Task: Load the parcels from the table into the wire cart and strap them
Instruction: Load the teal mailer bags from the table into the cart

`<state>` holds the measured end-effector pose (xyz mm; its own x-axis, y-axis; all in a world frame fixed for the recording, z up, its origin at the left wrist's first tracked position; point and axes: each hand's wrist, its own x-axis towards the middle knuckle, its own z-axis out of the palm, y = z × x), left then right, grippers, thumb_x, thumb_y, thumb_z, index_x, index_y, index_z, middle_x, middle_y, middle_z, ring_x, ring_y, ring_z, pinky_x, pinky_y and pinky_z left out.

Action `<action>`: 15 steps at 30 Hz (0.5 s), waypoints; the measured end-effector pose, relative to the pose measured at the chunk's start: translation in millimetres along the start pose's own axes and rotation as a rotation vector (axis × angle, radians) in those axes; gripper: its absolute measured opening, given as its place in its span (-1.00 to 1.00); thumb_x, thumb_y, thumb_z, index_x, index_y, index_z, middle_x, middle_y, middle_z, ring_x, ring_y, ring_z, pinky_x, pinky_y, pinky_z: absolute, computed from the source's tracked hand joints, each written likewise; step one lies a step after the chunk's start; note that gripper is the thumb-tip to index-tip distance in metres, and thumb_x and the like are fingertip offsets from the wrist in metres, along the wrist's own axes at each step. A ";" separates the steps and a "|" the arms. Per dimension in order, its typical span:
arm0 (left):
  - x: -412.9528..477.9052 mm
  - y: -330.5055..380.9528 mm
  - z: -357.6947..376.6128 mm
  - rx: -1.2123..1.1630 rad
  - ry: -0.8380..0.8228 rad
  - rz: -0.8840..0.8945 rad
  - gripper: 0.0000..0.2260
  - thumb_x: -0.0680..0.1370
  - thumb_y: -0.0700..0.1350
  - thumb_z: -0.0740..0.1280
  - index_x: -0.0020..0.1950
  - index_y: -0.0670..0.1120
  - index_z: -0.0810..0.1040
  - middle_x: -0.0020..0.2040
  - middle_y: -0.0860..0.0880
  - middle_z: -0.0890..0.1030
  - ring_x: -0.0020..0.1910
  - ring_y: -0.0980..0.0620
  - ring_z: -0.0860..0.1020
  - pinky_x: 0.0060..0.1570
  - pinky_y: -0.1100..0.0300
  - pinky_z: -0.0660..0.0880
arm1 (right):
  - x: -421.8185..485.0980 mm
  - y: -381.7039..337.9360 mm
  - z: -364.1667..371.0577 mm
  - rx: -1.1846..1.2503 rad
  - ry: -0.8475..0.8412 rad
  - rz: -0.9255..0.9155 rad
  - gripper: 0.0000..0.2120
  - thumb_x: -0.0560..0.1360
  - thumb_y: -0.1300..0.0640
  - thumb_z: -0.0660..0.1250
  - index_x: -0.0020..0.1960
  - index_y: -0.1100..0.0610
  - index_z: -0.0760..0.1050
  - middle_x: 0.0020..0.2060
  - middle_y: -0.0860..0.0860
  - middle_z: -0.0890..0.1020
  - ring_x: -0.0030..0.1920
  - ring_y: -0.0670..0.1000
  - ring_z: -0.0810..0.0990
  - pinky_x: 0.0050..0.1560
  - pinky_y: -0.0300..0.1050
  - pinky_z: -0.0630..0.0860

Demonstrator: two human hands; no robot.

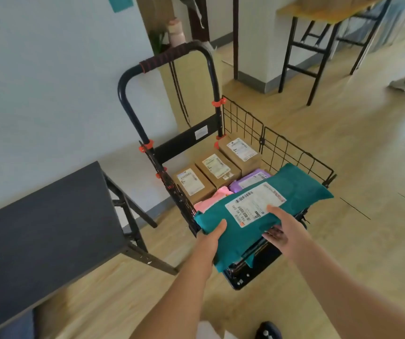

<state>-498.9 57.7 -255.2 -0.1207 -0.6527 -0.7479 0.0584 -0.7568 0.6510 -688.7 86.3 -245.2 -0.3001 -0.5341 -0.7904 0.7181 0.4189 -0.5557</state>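
Teal parcel being held across near end of wire cart, over pink parcel and purple parcel. White label showing barcode, "746 L40"; rest blurring out. Left grip and right grip both clamping teal parcel, thumbs on top. Three brown boxes sitting at handle end, labels unreadable. Dark bench standing left. Teal parcel hiding cart's near wall.

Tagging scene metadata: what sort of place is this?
Likely an office or small indoor workroom: wood-look floor, a dark table, a high wooden bench, and a wire cart of labelled cardboard boxes, a teal parcel held over it.
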 end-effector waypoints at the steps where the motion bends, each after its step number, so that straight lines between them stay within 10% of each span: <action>1: 5.6 3.8 4.6 -0.012 -0.004 0.008 -0.59 0.47 -0.01 0.50 0.26 -0.06 0.51 0.13 -0.08 0.67 0.12 -0.15 0.63 0.21 -0.18 0.51 | 5.5 -5.6 -1.1 0.010 0.000 0.000 -0.56 0.46 0.17 0.49 0.27 0.10 0.42 0.11 0.16 0.61 0.10 0.16 0.61 0.19 0.18 0.57; 15: 123.0 87.5 27.5 -0.077 -0.029 0.004 -0.66 0.50 -0.08 0.47 0.24 -0.13 0.57 0.07 -0.16 0.69 0.05 -0.20 0.66 0.12 -0.17 0.57 | 108.0 -96.4 19.3 -0.151 0.097 -0.032 -0.63 0.50 -0.04 0.43 0.16 0.17 0.48 0.08 0.17 0.63 0.09 0.14 0.62 0.17 0.09 0.54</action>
<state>-535.9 -87.8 -286.7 -0.1485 -0.6551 -0.7408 0.1350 -0.7555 0.6411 -778.1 -26.0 -272.1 -0.3860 -0.4783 -0.7888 0.6067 0.5125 -0.6076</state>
